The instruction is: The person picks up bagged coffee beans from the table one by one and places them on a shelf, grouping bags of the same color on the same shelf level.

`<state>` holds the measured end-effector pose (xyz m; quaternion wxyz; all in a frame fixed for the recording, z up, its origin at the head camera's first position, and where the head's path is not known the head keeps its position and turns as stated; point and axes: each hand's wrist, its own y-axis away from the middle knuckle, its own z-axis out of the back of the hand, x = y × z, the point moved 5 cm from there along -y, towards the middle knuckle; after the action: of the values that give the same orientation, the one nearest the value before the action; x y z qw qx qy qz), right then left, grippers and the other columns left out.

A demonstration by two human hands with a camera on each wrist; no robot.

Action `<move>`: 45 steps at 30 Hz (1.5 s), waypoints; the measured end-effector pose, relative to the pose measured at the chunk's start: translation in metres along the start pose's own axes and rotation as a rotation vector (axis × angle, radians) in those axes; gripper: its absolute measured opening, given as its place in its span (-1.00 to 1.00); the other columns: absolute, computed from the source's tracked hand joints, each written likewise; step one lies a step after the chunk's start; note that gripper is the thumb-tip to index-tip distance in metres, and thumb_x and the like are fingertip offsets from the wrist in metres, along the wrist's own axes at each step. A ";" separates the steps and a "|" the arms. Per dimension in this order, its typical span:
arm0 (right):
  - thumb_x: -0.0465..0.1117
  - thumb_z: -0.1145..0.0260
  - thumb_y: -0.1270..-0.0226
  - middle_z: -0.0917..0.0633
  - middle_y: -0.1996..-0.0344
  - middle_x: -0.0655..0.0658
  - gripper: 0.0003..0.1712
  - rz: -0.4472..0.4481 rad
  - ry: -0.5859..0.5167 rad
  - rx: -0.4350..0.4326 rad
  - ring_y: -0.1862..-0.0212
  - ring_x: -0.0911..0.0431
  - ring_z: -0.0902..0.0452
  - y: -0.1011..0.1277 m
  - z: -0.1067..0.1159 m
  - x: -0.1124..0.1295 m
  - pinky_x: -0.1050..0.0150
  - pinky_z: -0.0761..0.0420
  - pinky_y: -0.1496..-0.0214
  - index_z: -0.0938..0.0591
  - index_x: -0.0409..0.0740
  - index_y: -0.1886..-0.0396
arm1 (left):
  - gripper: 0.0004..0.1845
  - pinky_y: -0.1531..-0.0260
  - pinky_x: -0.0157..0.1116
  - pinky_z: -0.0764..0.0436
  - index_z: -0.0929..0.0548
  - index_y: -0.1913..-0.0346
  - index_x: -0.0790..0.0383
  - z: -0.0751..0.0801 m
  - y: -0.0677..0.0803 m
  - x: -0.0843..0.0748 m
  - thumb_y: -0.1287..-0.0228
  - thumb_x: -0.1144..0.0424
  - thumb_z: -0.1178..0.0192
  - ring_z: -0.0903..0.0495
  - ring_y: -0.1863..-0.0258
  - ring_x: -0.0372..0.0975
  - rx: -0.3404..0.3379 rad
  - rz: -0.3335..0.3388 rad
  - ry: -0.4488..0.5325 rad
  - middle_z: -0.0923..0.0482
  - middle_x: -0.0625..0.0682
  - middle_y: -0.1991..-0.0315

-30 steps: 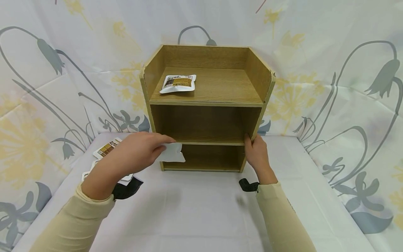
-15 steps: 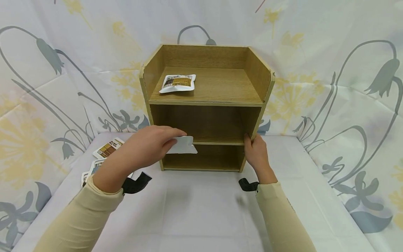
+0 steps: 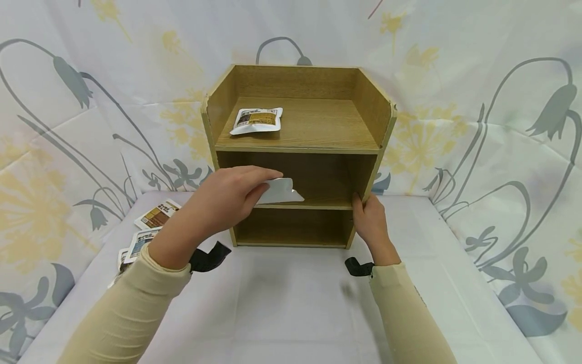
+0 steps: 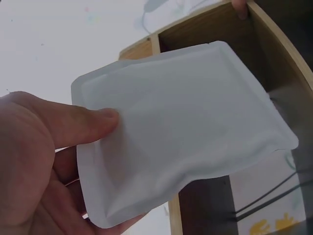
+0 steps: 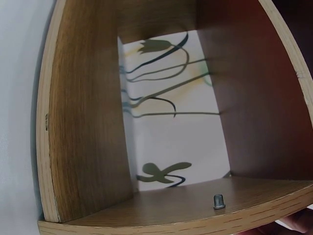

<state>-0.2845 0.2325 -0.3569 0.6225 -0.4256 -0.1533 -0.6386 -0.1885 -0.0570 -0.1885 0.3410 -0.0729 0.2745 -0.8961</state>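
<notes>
My left hand (image 3: 220, 197) pinches a flat white sealed pouch (image 3: 277, 192) by one edge, in front of the middle compartment of a small wooden shelf unit (image 3: 323, 119). In the left wrist view the thumb lies on the plain face of the pouch (image 4: 161, 122), with the fingers behind it. My right hand (image 3: 372, 222) grips the shelf's right side panel near the middle board. Only a bit of that hand shows low in the right wrist view. On the top board, toward the left, lies another white pouch with a brown and yellow label (image 3: 257, 120).
Several labelled pouches (image 3: 156, 215) lie on the white-covered table (image 3: 273, 303) at the left, partly behind my left forearm. A small metal peg (image 5: 218, 201) sticks out inside the shelf's side panel. Behind the unit hangs a flower-patterned cloth (image 3: 445, 136).
My left hand has moved right and upward with the pouch, from before the lower opening to the middle compartment. The right hand stays on the side panel.
</notes>
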 end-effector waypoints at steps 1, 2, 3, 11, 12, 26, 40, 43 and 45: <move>0.09 0.15 -0.53 -0.65 0.17 -0.38 -0.40 0.003 0.000 -0.002 0.25 -0.21 -0.64 0.000 0.000 0.000 -0.06 -0.65 0.28 -0.51 -0.36 -0.05 | -0.69 0.15 -0.16 -0.68 -0.65 -0.10 0.17 0.001 -0.002 -0.001 -0.33 0.38 -0.16 -0.71 0.08 -0.14 -0.010 -0.003 0.003 -0.72 0.05 0.05; 0.09 0.15 -0.53 -0.64 0.17 -0.38 -0.40 0.004 0.000 -0.003 0.25 -0.21 -0.64 0.000 0.000 0.000 -0.06 -0.65 0.27 -0.51 -0.36 -0.04 | -0.70 0.16 -0.16 -0.68 -0.65 -0.09 0.16 0.001 -0.003 -0.002 -0.33 0.38 -0.16 -0.71 0.09 -0.14 -0.021 -0.005 0.003 -0.72 0.05 0.05; 0.08 0.15 -0.53 -0.64 0.18 -0.38 -0.40 0.006 0.001 -0.003 0.24 -0.21 -0.64 0.000 0.000 0.000 -0.07 -0.64 0.27 -0.52 -0.37 -0.03 | -0.70 0.17 -0.16 -0.68 -0.65 -0.09 0.16 0.002 -0.004 -0.003 -0.33 0.38 -0.16 -0.71 0.09 -0.14 -0.031 -0.007 0.004 -0.72 0.04 0.06; 0.08 0.14 -0.53 -0.63 0.12 -0.39 -0.40 0.001 -0.008 0.004 0.18 -0.23 -0.64 0.001 0.001 0.000 -0.09 -0.65 0.22 -0.50 -0.37 -0.08 | -0.72 0.28 -0.21 -0.68 -0.67 -0.05 0.17 0.004 -0.015 -0.012 -0.33 0.37 -0.15 -0.72 0.16 -0.17 -0.136 -0.060 -0.066 -0.74 0.02 0.13; 0.08 0.13 -0.53 -0.63 0.12 -0.40 -0.40 0.001 -0.009 0.004 0.18 -0.23 -0.64 0.002 0.001 0.001 -0.10 -0.65 0.21 -0.50 -0.37 -0.08 | -0.73 0.28 -0.21 -0.68 -0.67 -0.05 0.18 0.004 -0.016 -0.013 -0.33 0.38 -0.15 -0.72 0.16 -0.17 -0.147 -0.070 -0.069 -0.74 0.02 0.13; 0.07 0.13 -0.54 -0.62 0.12 -0.40 -0.40 0.024 -0.011 -0.009 0.18 -0.24 -0.64 0.001 0.001 0.001 -0.12 -0.65 0.22 -0.50 -0.39 -0.08 | -0.75 0.34 -0.20 -0.68 -0.68 -0.02 0.19 0.015 -0.038 -0.028 -0.37 0.38 -0.09 -0.73 0.26 -0.15 -0.336 -0.167 -0.085 -0.73 0.02 0.24; 0.09 0.15 -0.54 -0.61 0.17 -0.37 -0.40 0.028 0.000 -0.013 0.20 -0.23 -0.62 0.002 0.000 0.001 -0.09 -0.62 0.24 -0.51 -0.35 -0.06 | -0.74 0.30 -0.20 -0.68 -0.68 -0.02 0.26 0.025 -0.062 -0.035 -0.41 0.38 -0.04 -0.72 0.29 -0.11 -0.397 -0.192 -0.082 -0.74 0.08 0.25; 0.09 0.15 -0.54 -0.62 0.16 -0.36 -0.40 0.024 -0.005 -0.009 0.21 -0.21 -0.63 0.002 0.001 0.001 -0.07 -0.63 0.26 -0.51 -0.34 -0.07 | -0.74 0.27 -0.18 -0.69 -0.68 -0.02 0.27 0.028 -0.067 -0.035 -0.42 0.37 -0.03 -0.73 0.25 -0.10 -0.413 -0.190 -0.078 -0.74 0.09 0.22; 0.09 0.15 -0.54 -0.62 0.16 -0.36 -0.40 0.022 -0.007 -0.008 0.22 -0.20 -0.63 0.002 0.001 0.001 -0.06 -0.63 0.27 -0.50 -0.34 -0.07 | -0.73 0.25 -0.17 -0.69 -0.67 -0.03 0.26 0.030 -0.071 -0.034 -0.43 0.36 -0.02 -0.73 0.21 -0.09 -0.414 -0.179 -0.076 -0.74 0.09 0.19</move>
<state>-0.2826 0.2321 -0.3567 0.6273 -0.4321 -0.1482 -0.6307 -0.1937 -0.0041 -0.1231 0.2481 -0.1990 0.4319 -0.8440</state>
